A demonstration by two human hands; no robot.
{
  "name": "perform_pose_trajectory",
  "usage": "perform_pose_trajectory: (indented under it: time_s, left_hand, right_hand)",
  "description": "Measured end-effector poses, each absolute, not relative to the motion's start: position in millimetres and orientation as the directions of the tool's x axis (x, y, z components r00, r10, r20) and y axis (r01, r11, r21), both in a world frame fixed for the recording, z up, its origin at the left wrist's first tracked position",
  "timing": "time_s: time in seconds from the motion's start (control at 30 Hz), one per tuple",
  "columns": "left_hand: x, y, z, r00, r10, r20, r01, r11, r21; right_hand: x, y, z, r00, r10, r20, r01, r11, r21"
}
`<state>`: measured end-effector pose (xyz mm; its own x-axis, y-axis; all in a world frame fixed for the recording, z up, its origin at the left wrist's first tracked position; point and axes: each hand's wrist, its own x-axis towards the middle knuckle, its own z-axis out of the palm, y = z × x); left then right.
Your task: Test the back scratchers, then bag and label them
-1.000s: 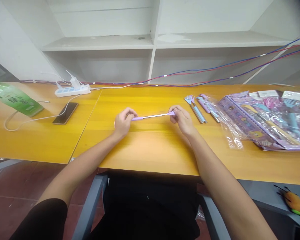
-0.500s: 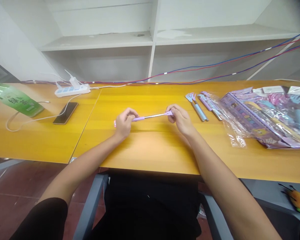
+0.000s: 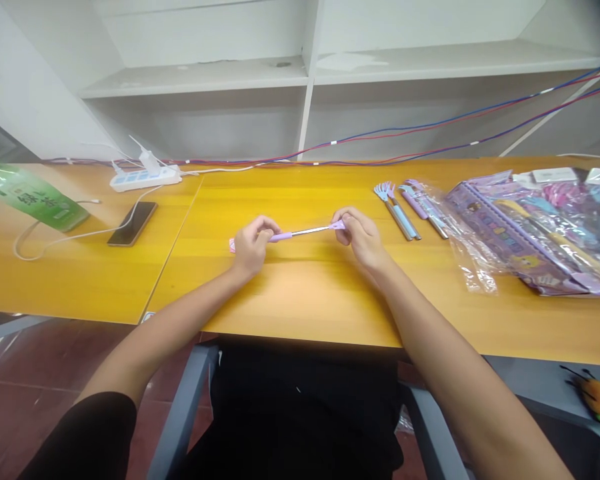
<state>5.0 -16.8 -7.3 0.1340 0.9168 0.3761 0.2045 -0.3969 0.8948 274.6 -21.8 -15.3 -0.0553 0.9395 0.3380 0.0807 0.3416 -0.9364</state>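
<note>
Between my two hands a telescopic back scratcher (image 3: 307, 231) with a thin metal rod is stretched out level above the table. My left hand (image 3: 251, 245) is closed on its purple handle. My right hand (image 3: 361, 239) pinches the purple head at the other end, and its fingers partly hide that head. A small pink patterned piece (image 3: 232, 245) shows just left of my left hand; whether it is joined to the handle I cannot tell. To the right of my right hand lie blue and purple back scratchers (image 3: 400, 213), some of them in clear wrappers (image 3: 430, 210).
A purple printed box (image 3: 510, 240) with more wrapped back scratchers is at the right. On the left are a green bottle (image 3: 35, 197), a phone (image 3: 133, 225) and a white power strip (image 3: 146, 178). Red and blue cables (image 3: 370, 141) run along the table's back edge.
</note>
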Motion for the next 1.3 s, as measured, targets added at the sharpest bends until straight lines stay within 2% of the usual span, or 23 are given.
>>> perform_pose_trajectory:
  time_s: [0.27, 0.4, 0.47, 0.53, 0.6, 0.67, 0.8, 0.9, 1.0, 1.17, 1.3]
  left_hand:
    - [6, -19, -9, 0.142, 0.907, 0.395, 0.213, -0.418, 0.883]
    - [5, -20, -3, 0.169, 0.888, 0.427, 0.285, -0.459, 0.842]
    - [0, -16, 4, 0.230, 0.855, 0.465, 0.399, -0.518, 0.756]
    - [-7, -10, 13, 0.338, 0.800, 0.496, 0.551, -0.596, 0.585]
    - [-15, -2, 19, 0.473, 0.751, 0.461, 0.662, -0.648, 0.375]
    - [-18, 2, 22, 0.590, 0.732, 0.341, 0.712, -0.671, 0.208]
    - [-6, -8, 16, 0.669, 0.740, 0.069, 0.742, -0.671, -0.004]
    - [11, -22, 8, 0.644, 0.765, 0.004, 0.765, -0.643, -0.048]
    - [21, -30, 6, 0.603, 0.798, -0.008, 0.797, -0.603, -0.047]
    - [22, -27, 16, 0.507, 0.860, -0.056, 0.854, -0.510, -0.100]
    - [-5, -11, 30, 0.470, 0.883, -0.014, 0.873, -0.467, -0.143]
  right_hand:
    - [273, -23, -14, -0.055, 0.937, 0.346, 0.127, 0.350, -0.928]
    - [275, -24, -11, -0.069, 0.935, 0.348, 0.166, 0.354, -0.920]
    - [278, -24, -10, -0.083, 0.936, 0.342, 0.202, 0.352, -0.914]
    - [280, -23, -10, -0.127, 0.931, 0.341, 0.299, 0.364, -0.882]
    - [280, -21, -12, -0.190, 0.915, 0.355, 0.429, 0.403, -0.809]
    - [278, -21, -13, -0.260, 0.897, 0.357, 0.549, 0.442, -0.710]
    - [258, -27, -16, -0.413, 0.881, 0.230, 0.762, 0.473, -0.443]
    - [237, -35, -16, -0.429, 0.895, 0.119, 0.872, 0.445, -0.206]
    - [220, -40, -12, -0.407, 0.912, 0.049, 0.911, 0.409, -0.058]
    - [207, -42, 3, -0.323, 0.946, -0.035, 0.945, 0.324, 0.039]
    - [237, -45, 19, -0.265, 0.963, -0.055, 0.961, 0.268, 0.063]
